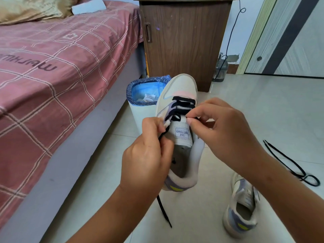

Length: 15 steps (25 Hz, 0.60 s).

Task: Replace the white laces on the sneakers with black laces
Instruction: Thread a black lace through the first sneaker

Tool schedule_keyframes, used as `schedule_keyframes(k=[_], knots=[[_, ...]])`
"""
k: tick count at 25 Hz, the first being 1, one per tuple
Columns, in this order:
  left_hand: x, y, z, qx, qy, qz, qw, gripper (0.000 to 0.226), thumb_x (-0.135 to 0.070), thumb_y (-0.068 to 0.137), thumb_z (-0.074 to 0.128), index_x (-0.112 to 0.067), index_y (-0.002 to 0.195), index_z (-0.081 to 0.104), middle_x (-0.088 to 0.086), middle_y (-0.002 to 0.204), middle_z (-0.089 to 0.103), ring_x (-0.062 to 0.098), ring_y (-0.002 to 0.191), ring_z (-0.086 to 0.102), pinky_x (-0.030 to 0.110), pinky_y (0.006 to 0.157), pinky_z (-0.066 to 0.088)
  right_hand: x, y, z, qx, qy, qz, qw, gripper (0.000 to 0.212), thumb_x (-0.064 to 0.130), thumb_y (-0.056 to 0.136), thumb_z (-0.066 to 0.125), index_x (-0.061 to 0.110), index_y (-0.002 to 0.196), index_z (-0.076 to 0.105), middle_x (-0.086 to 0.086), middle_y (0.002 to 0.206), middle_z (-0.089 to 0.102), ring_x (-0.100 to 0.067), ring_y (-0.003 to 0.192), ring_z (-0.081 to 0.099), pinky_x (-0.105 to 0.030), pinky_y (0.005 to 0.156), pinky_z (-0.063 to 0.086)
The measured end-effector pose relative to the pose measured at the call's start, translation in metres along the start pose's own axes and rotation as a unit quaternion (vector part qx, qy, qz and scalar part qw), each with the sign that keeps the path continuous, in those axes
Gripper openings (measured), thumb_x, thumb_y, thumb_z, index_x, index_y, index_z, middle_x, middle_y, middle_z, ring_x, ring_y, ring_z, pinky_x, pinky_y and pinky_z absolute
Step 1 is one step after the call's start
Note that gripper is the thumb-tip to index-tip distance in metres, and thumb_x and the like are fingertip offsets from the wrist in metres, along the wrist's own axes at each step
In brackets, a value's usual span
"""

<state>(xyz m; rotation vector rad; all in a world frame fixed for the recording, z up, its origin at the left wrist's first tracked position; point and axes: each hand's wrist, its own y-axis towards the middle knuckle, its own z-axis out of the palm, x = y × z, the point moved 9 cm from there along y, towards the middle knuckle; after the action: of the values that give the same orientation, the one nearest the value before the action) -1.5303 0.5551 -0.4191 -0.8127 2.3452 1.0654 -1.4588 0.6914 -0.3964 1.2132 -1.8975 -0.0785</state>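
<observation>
1. The held sneaker (178,130) is up in the air in front of the person, toe pointing away, above the tiled floor (245,109) and just in front of the lined bin (140,95) beside the bed (52,67). No white lace shows on it, so that removal looks done.
2. The second sneaker (242,206) lies on the floor by the right forearm, with no lace visible in it; I judge its whole relacing is still to do.
3. The left hand (149,155) has its fingers curled around the sneaker's side and the black lace (184,102), whose free end hangs down towards the floor.
4. The right hand (220,130) pinches at the eyelet row beside the tongue, fingers closed on the lace's other end, as far as I can tell.
5. The black lace crosses only the lower rows near the toe; the upper eyelets remain unthreaded.
6. A spare black lace (294,165) lies loose on the floor to the right, apparently for the second sneaker.
</observation>
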Motion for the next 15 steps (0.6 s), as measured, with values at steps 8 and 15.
schedule_keyframes(k=[8, 15], knots=[[-0.007, 0.002, -0.012, -0.001, -0.011, -0.003, 1.000, 0.025, -0.031, 0.081, 0.039, -0.044, 0.086, 0.018, -0.003, 0.083, 0.068, 0.011, 0.040, 0.033, 0.031, 0.043, 0.041, 0.001, 0.002, -0.015, 0.094, 0.055, 0.142, 0.984, 0.014, 0.032, 0.079, 0.071, 0.022, 0.080, 0.062, 0.004, 0.064, 0.063, -0.004, 0.054, 0.053, -0.012, 0.053, 0.039], [-0.009, 0.001, -0.023, -0.021, -0.012, -0.018, 1.000, 0.025, -0.033, 0.078, 0.039, -0.045, 0.086, 0.020, -0.003, 0.096, 0.070, 0.022, 0.044, 0.041, 0.043, 0.047, 0.048, 0.057, -0.011, -0.036, -0.075, -0.272, -0.243, 0.928, 0.016, 0.009, 0.086, 0.059, 0.004, 0.072, 0.065, -0.009, 0.068, 0.059, -0.029, 0.061, 0.054, -0.038, 0.059, 0.045]])
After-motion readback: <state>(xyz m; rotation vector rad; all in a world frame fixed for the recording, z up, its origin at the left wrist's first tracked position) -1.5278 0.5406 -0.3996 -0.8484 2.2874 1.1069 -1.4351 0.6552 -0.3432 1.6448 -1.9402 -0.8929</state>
